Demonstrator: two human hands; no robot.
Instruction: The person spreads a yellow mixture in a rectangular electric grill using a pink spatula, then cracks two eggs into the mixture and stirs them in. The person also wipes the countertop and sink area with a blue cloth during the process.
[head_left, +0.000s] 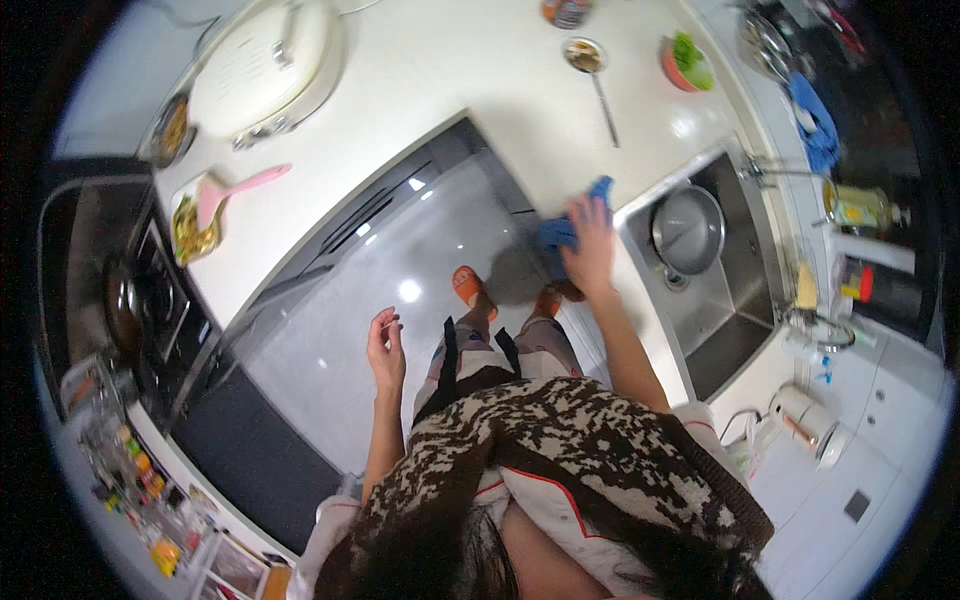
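Note:
My right hand (591, 251) presses a blue cloth (559, 234) onto the narrow strip of white countertop (525, 112) left of the sink, at its edge. Part of the cloth hangs over the front edge. My left hand (386, 349) is held above the floor with its fingers loosely bent and nothing seen in it. Beyond my right hand a spoon or ladle (604, 101) with food in its bowl lies on the counter. A metal pan (688, 229) sits in the steel sink (705, 322).
A white electric cooker (262, 71), a food dish (196, 232) with a pink spatula (251, 184), and a bowl of green leaves (684, 64) stand on the counter. The stove (161, 292) is at the left, an electric kettle (802, 420) at the right.

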